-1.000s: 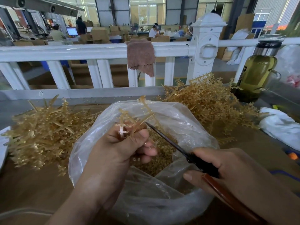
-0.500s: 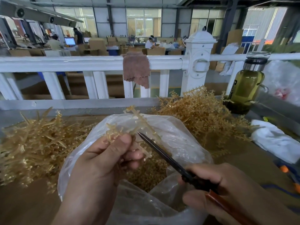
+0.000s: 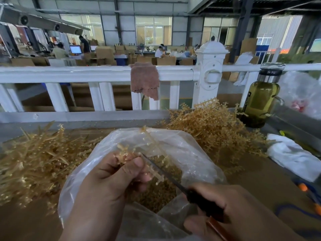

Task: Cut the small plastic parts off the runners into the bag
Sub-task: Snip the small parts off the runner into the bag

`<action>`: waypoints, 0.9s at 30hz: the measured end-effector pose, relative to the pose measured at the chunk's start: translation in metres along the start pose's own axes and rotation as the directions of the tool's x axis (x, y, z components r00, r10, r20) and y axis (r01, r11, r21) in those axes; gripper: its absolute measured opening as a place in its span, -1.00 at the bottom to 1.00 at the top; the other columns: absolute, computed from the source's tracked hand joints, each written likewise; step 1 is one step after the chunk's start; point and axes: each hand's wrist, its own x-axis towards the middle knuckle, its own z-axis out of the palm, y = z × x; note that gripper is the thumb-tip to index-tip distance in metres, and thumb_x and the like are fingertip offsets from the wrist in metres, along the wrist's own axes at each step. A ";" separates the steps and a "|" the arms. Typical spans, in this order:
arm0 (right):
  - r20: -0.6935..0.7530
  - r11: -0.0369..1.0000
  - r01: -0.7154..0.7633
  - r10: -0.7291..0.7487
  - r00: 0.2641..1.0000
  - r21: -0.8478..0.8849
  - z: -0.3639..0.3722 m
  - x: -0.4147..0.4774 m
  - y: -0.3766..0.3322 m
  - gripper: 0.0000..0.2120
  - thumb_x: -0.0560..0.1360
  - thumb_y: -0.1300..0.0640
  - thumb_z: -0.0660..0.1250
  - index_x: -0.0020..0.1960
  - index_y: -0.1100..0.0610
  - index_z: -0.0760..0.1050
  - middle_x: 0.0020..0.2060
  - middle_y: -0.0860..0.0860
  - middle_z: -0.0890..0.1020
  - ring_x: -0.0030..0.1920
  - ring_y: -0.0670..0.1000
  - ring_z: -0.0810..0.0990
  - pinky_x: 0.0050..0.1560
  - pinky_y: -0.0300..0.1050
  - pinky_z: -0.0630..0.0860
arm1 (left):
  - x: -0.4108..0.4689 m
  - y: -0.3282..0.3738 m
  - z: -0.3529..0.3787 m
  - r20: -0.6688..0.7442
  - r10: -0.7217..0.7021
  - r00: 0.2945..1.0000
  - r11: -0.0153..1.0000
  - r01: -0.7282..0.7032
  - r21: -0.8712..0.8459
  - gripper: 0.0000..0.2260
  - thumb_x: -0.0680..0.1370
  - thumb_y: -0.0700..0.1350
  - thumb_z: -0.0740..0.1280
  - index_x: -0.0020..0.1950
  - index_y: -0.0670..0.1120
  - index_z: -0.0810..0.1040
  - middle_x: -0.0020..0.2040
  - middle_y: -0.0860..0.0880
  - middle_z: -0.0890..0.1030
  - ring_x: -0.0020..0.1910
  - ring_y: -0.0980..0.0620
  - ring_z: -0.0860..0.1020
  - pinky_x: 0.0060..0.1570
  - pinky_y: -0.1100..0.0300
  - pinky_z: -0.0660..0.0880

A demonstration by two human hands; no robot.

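Pinching runner (image 3: 153,142), blade (image 3: 167,175) alongside, above bag (image 3: 188,150)

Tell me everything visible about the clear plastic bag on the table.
The bag is thin, clear, crinkled plastic, standing open-mouthed on the brown table between two heaps of tan runners. Small tan cut parts pile in its bottom. The left hand holds a runner over the mouth, the right hand a blade. Both hands hide its near side.
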 end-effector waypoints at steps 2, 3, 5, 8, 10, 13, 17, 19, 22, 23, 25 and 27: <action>-0.065 0.997 -0.048 0.052 0.997 0.062 0.002 -0.004 0.002 -0.58 0.35 -0.47 0.27 0.16 -0.39 0.49 0.02 -0.44 0.57 0.03 -0.42 0.54 -0.02 -0.48 0.44 | -0.002 0.001 0.000 0.026 0.011 1.000 1.000 -0.011 0.006 -0.79 0.14 -0.16 0.61 -0.28 -0.07 0.69 -0.34 -0.18 0.63 -0.37 -0.01 0.61 -0.44 0.23 0.53; -0.108 1.000 -0.023 0.024 0.994 0.009 0.002 -0.004 0.005 -0.56 0.34 -0.51 0.23 0.16 -0.42 0.45 0.00 -0.43 0.58 0.00 -0.39 0.56 -0.04 -0.43 0.49 | -0.003 0.001 0.000 0.033 0.013 0.999 1.000 -0.013 -0.011 -0.84 0.20 -0.09 0.57 -0.27 -0.06 0.70 -0.33 -0.17 0.64 -0.37 0.00 0.61 -0.42 0.24 0.54; -0.067 0.999 -0.051 0.050 0.997 -0.017 0.005 -0.005 0.006 -0.47 0.32 -0.56 0.18 0.21 -0.39 0.40 0.01 -0.42 0.58 0.00 -0.37 0.57 -0.06 -0.32 0.55 | -0.005 0.002 0.000 0.039 0.007 0.999 0.999 -0.006 -0.046 -0.83 0.23 -0.04 0.52 -0.24 -0.07 0.72 -0.32 -0.17 0.65 -0.35 0.02 0.62 -0.39 0.25 0.56; -0.118 0.992 -0.065 0.051 0.992 -0.112 0.004 -0.003 0.005 -0.42 0.30 -0.55 0.14 0.23 -0.34 0.38 -0.01 -0.36 0.59 -0.02 -0.34 0.57 -0.08 -0.27 0.55 | -0.004 0.003 -0.001 0.045 0.002 0.999 0.997 0.001 -0.071 -0.84 0.25 -0.06 0.52 -0.23 -0.09 0.73 -0.31 -0.17 0.65 -0.34 0.01 0.63 -0.37 0.23 0.57; -0.152 0.988 -0.083 0.062 0.986 -0.133 0.004 -0.002 0.007 -0.46 0.32 -0.52 0.16 0.22 -0.34 0.38 -0.01 -0.36 0.58 -0.02 -0.33 0.55 -0.03 -0.30 0.51 | -0.003 0.002 -0.001 0.048 0.014 0.999 0.998 -0.011 -0.065 -0.88 0.29 -0.09 0.49 -0.23 -0.09 0.73 -0.31 -0.16 0.66 -0.33 0.01 0.64 -0.37 0.23 0.57; -0.154 0.985 -0.103 0.081 0.985 -0.137 0.002 -0.002 0.002 -0.49 0.33 -0.47 0.20 0.18 -0.27 0.41 -0.03 -0.35 0.57 -0.03 -0.30 0.54 0.03 -0.34 0.44 | -0.001 0.000 -0.004 0.053 0.034 0.998 0.999 -0.032 -0.034 -0.92 0.34 -0.17 0.55 -0.18 -0.08 0.73 -0.29 -0.15 0.66 -0.31 0.02 0.65 -0.34 0.23 0.58; -0.144 0.983 -0.122 0.102 0.984 -0.138 0.002 -0.001 0.000 -0.46 0.31 -0.49 0.17 0.18 -0.25 0.41 -0.03 -0.33 0.57 -0.03 -0.27 0.55 0.01 -0.30 0.46 | 0.000 0.000 -0.006 0.033 0.095 0.995 0.995 -0.096 0.038 -0.91 0.36 -0.09 0.51 -0.16 -0.03 0.71 -0.26 -0.13 0.67 -0.27 0.01 0.66 -0.28 0.23 0.59; -0.134 0.986 -0.122 0.107 0.985 -0.111 0.002 0.000 0.002 -0.40 0.28 -0.55 0.13 0.23 -0.30 0.37 0.00 -0.33 0.58 -0.01 -0.29 0.56 -0.04 -0.29 0.51 | 0.001 -0.003 -0.007 0.025 0.147 0.989 0.987 -0.149 0.069 -0.90 0.35 -0.09 0.53 -0.17 0.00 0.68 -0.26 -0.12 0.67 -0.27 0.00 0.67 -0.27 0.22 0.59; -0.142 0.991 -0.107 0.095 0.985 -0.078 0.004 0.001 0.006 -0.37 0.31 -0.54 0.20 0.33 -0.43 0.21 0.08 -0.45 0.52 0.07 -0.42 0.50 0.01 -0.46 0.45 | 0.002 -0.005 -0.005 0.000 0.174 0.985 0.980 -0.174 0.099 -0.95 0.39 -0.08 0.46 -0.17 0.03 0.69 -0.28 -0.12 0.68 -0.29 0.01 0.67 -0.31 0.22 0.60; -0.155 0.992 -0.113 0.101 0.983 -0.065 0.005 0.001 0.007 -0.38 0.33 -0.52 0.22 0.34 -0.48 0.17 0.07 -0.49 0.52 0.08 -0.47 0.47 0.00 -0.55 0.39 | 0.003 -0.007 -0.004 -0.012 0.169 0.986 0.981 -0.167 0.098 -0.94 0.38 -0.07 0.45 -0.17 0.03 0.70 -0.28 -0.12 0.69 -0.29 0.01 0.67 -0.31 0.22 0.60; -0.162 0.991 -0.118 0.107 0.981 -0.061 0.007 0.003 0.009 -0.36 0.34 -0.52 0.23 0.37 -0.53 0.12 0.08 -0.51 0.52 0.10 -0.53 0.43 -0.03 -0.66 0.28 | 0.004 -0.010 -0.003 -0.026 0.159 0.987 0.984 -0.157 0.088 -0.93 0.37 -0.07 0.44 -0.18 0.04 0.71 -0.28 -0.13 0.69 -0.29 0.01 0.67 -0.33 0.24 0.60; -0.149 0.991 -0.123 0.115 0.982 -0.043 0.008 0.004 0.009 -0.35 0.34 -0.52 0.23 0.39 -0.56 0.10 0.12 -0.53 0.50 0.13 -0.57 0.39 0.01 -0.69 0.23 | 0.006 -0.013 -0.004 -0.036 0.154 0.987 0.985 -0.151 0.079 -0.92 0.36 -0.08 0.44 -0.19 0.04 0.71 -0.29 -0.12 0.68 -0.29 0.01 0.67 -0.34 0.24 0.59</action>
